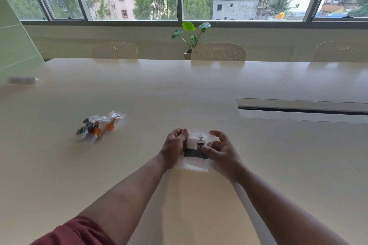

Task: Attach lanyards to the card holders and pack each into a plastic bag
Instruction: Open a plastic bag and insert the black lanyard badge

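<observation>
On table [139,165], left hand [174,145], right hand [221,150] pinching plastic bag [196,165]

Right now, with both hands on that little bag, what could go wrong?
The metal clasp sits near the top edge of the clear plastic bag, so it might snag the opening or slip out. The left hand and right hand grip only the sides, so the black lanyard could bunch.

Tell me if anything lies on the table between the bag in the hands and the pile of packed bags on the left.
Nothing visible does. The left hand and right hand hold the plastic bag with the black lanyard inside; the table is bare up to the packed bags.
</observation>
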`<state>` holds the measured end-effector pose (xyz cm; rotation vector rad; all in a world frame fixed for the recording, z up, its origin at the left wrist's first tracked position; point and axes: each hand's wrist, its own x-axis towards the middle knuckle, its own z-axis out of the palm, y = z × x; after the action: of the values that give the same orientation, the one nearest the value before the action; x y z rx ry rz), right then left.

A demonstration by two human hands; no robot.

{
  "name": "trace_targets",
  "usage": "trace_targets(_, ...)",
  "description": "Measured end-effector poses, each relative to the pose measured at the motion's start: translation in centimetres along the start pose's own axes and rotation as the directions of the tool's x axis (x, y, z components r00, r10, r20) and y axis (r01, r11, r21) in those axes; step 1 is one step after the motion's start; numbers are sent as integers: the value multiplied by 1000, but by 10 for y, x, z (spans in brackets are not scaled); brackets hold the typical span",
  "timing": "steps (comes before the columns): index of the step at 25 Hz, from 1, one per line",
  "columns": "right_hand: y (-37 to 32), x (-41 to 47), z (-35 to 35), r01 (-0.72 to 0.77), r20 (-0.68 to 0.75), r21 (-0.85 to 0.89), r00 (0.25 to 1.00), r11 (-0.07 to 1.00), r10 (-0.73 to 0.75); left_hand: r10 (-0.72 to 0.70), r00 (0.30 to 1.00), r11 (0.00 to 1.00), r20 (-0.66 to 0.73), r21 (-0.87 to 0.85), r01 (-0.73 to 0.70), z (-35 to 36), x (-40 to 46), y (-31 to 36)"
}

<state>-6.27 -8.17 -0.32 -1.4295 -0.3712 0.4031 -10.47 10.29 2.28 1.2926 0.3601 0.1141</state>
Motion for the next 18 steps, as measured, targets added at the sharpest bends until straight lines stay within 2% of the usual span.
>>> trace_targets(4, 1, -4, 5, 7, 27, -51, 1000, 999, -5, -31, 999, 986, 4, -161, 32, -1, -4, 0)
trace_targets(13, -10, -1, 7, -35, -107, 46, 993, 998, 40, -48, 989, 998, 143, -45, 55, -8, -20, 1)
trace_targets(15, -10, 0, 13, -34, -126, 69, 991, 997, 43, -61, 991, 998, 122, -2, 61, -13, -23, 0)
trace_targets(18, -11, 2, 23, -34, -143, 82, 989, 996, 45, -60, 995, 998, 78, -27, 63, -20, -28, 1)
